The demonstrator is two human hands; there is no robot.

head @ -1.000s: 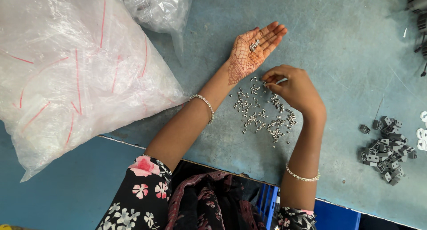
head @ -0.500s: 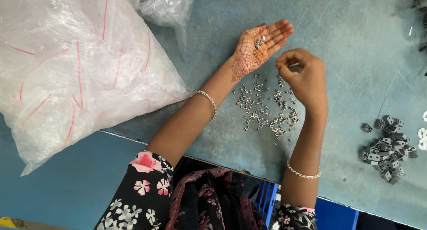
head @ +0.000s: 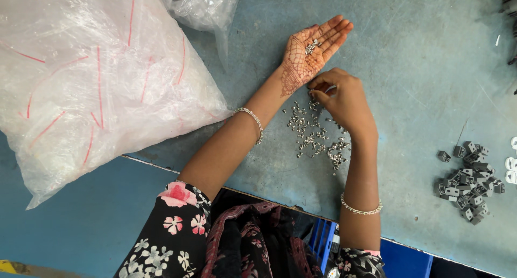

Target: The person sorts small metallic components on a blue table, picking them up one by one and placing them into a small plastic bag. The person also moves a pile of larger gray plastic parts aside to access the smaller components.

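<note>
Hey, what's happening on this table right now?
A person is sorting small silver metal parts at a blue worktable. The left hand lies open, palm up, with a few of the parts on it. The right hand is curled, fingertips pinched just below that palm, above a loose pile of the silver parts. A large clear plastic bag sits to the left, and a heap of dark grey pieces lies to the right.

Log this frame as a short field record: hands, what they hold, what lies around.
left hand: open, palm up, a few small metal pieces resting on it
right hand: curled, fingers pinched over the metal pile
metal pile: loose silvery bits on the blue-grey table
dark parts: heap at right
plastic bag: large, clear, at left
</note>
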